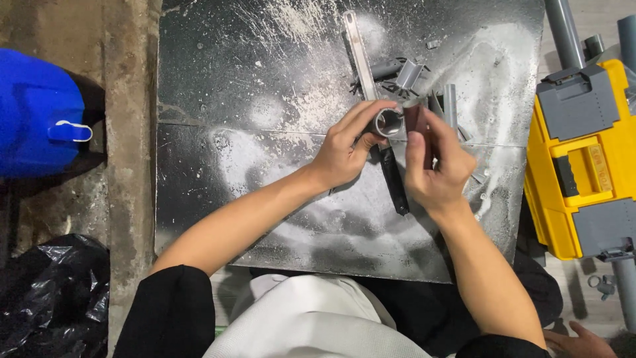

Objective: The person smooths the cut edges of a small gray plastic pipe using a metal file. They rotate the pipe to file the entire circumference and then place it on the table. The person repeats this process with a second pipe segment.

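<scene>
Pipe fitting held over the dusty work plate

Your left hand (341,151) pinches the grey pipe fitting (389,122) at 12 o'clock; right hand (436,162) closes lightly alongside. Dusty fingers may let it slip onto the saw (377,113).

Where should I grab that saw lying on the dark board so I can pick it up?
Take the saw by its black handle, the end nearest the person, coming from above. The handle lies flat on the dusty board with its lower end free, just below the left hand and right hand, which hold a short grey pipe piece over its upper part. The thin metal blade is a poor grip.
</scene>
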